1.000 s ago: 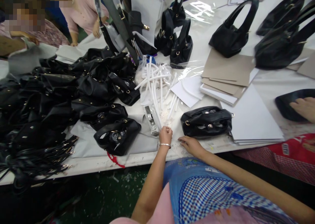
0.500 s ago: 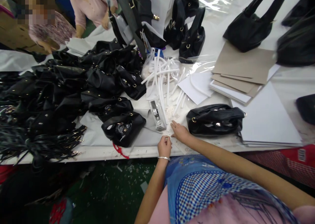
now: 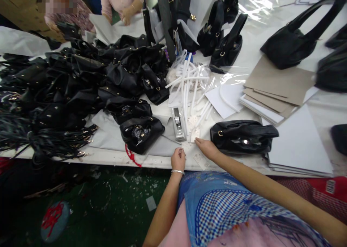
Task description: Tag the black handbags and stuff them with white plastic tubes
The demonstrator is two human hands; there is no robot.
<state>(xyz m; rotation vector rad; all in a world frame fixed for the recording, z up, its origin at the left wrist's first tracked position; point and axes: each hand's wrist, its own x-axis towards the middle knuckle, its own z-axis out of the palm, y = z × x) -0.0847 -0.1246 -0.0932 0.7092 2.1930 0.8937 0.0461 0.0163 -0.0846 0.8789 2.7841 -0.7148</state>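
Note:
My right hand (image 3: pixel 208 148) reaches over the table, its fingertips closed on the edge of a small whitish card (image 3: pixel 194 134). Close to the table's front edge is my left hand (image 3: pixel 178 159), with a bracelet at the wrist. Its fingers are curled together in a pinch; what they hold, if anything, is too small to make out. A tape dispenser (image 3: pixel 179 126) stands just beyond the hands, beside white tubes (image 3: pixel 186 95). Another small printed card (image 3: pixel 201 161) lies in front of my right hand. To the right sits a black handbag (image 3: pixel 244 136); another black handbag (image 3: pixel 141 134) lies to the left.
Black bags (image 3: pixel 81 73) are heaped at the left. Grey-brown boards (image 3: pixel 279 82) and white sheets (image 3: pixel 300 142) lie at the right, with a handbag (image 3: pixel 291 42) on the boards. Two people are across the table, one with hands (image 3: pixel 127 15) near pale sheets.
The view has shifted. My right fingers now have the small whitish card at their tips, and a printed card shows in front of that hand. My left hand stays pinched near the edge.

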